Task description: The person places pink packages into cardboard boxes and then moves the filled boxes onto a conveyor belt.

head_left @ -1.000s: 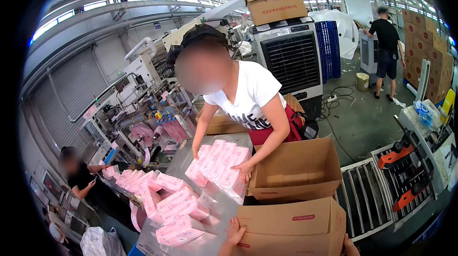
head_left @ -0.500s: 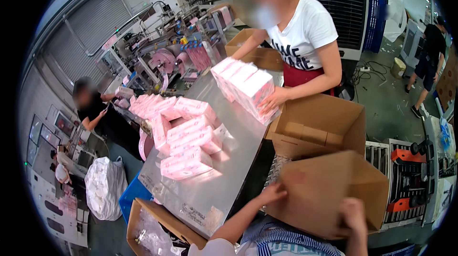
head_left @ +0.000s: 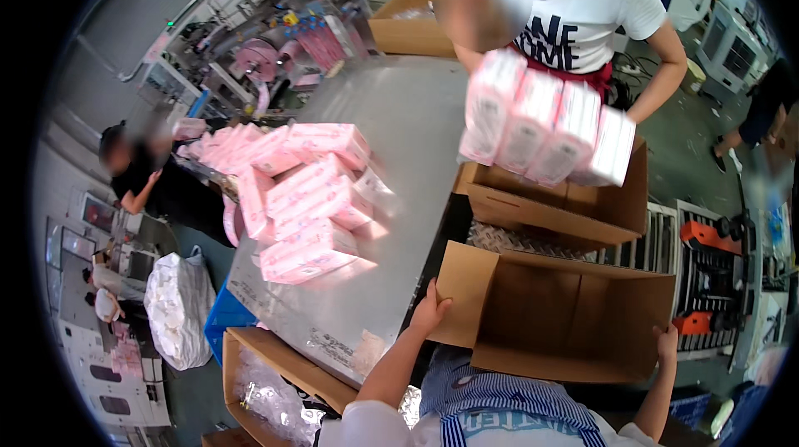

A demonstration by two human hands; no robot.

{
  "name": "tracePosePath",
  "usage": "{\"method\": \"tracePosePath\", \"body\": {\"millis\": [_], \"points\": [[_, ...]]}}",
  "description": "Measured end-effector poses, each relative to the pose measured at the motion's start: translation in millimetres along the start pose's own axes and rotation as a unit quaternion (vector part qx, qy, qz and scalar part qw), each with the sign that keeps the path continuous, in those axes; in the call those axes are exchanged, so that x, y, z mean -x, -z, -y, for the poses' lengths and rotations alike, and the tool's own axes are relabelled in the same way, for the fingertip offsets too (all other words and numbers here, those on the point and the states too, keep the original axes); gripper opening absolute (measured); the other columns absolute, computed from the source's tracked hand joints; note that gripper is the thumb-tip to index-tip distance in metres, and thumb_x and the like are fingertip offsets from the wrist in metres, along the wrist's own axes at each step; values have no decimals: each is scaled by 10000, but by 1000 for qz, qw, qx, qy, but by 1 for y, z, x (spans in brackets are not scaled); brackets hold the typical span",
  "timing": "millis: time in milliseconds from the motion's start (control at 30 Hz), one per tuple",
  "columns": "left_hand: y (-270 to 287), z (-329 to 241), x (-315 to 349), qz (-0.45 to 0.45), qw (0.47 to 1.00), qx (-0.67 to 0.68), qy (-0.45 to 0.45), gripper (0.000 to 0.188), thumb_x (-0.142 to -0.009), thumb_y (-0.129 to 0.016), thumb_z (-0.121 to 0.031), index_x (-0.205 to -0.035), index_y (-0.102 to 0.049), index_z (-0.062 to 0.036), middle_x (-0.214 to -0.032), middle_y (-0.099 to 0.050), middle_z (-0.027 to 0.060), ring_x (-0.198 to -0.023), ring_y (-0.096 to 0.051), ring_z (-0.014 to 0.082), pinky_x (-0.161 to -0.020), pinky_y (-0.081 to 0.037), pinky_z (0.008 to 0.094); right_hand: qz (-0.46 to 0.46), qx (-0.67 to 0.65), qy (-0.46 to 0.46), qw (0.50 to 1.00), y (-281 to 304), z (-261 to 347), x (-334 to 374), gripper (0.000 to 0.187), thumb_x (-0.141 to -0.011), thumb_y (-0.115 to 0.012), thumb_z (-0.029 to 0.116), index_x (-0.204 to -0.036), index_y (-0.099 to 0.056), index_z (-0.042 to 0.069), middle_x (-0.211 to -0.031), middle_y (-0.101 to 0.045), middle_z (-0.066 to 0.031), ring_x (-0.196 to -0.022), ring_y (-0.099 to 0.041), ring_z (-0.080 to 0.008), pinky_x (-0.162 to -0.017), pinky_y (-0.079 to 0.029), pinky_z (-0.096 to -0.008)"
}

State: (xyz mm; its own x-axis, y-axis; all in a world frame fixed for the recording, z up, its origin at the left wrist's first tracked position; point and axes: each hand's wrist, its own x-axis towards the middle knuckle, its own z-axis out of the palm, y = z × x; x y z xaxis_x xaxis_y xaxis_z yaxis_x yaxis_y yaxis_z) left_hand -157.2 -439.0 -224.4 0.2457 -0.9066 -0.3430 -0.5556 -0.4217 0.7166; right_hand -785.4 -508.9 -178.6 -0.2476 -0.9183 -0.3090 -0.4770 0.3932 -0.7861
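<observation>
Here, an open carton point(head_left: 559, 363), left hand point(head_left: 430, 312) gripping its flap point(head_left: 468, 290), right hand point(head_left: 666, 341) holding its right edge

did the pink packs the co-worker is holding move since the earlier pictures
Yes: the pink packs went right, lifted from the metal table to beyond its right edge, by the far open box.

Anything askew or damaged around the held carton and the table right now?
Yes: on the metal table, the pink-wrapped packs lie in a skewed heap, one turned crosswise to its neighbours, and a pale scrap lies loose at the near end. The held carton shows no visible damage.
</observation>
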Motion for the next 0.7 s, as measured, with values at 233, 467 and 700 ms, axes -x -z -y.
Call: {"method": "tracePosePath", "body": {"millis": [233, 467, 700], "points": [[0, -37, -40, 72, 947, -312, 32, 488, -864, -579, -345, -1284, -488, -114, -1382, -354, 230, -1177, -463, 390, -899, -453, 439, 10, 120, -4, 993, -75, 115, 73, 245, -801, -636, 132, -978, -636, -37, -835, -680, -134, -787, -639, -220, -716, -477, -330], [157, -6, 18, -43, 998, 52, -18, 385, -868, -578, -329, -1147, -608, -65, -899, -670, 175, -887, -642, 290, -816, -493, 374, -199, 418, 145, 875, -172, 146, 59, 637, -839, -633, 256, -1351, -359, -5, -1268, -486, -228, -1117, -496, -372, -958, -396, -413], [206, 131, 61, -294, 855, 391, 172, 843, -912, -577, -309, -1441, -8, 19, -1432, -309, 232, -1182, -489, 271, -936, -429, 333, 144, 192, 652, 719, -509, 480, 104, 498, -733, -693, 90, -1201, -526, 61, -1246, -486, -159, -1165, -464, -360, -968, -392, -422]]}}
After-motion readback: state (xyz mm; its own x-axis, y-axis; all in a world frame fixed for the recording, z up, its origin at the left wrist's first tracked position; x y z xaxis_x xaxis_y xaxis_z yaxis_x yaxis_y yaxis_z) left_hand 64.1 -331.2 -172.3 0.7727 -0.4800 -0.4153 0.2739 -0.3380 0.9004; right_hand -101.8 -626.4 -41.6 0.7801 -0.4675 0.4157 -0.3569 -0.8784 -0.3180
